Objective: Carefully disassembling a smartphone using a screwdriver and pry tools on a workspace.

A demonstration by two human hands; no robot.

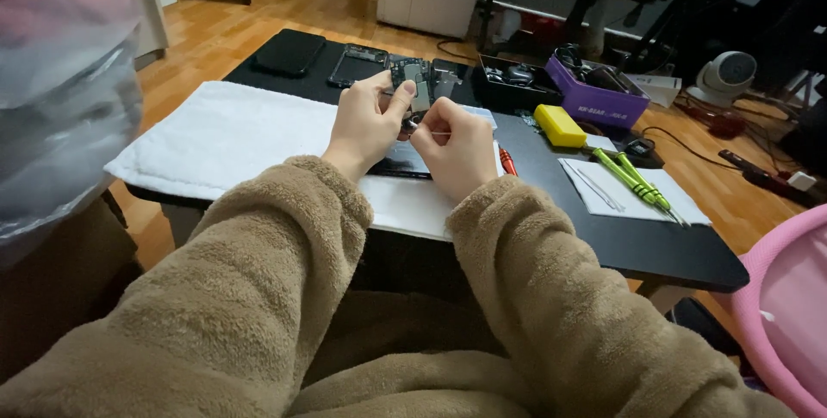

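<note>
Center frame, both hands up close together over the white towel (215, 138) on the black table (655, 250). Left hand (366, 125) pinches a small dark circuit part (415, 82) between thumb and fingers, part sits just above the hands, upper center. Right hand (457, 147) curled tight, fingertips pinching something thin and metallic (422, 130), too small to tell what. Dark phone body (401, 162) lies flat under the hands. Right of frame: yellow box (559, 124), purple tray (599, 99), green screwdrivers (639, 181) on white paper.

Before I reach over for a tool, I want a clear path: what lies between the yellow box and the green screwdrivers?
In the head view, only bare black table separates the yellow box from the green screwdrivers.
</note>
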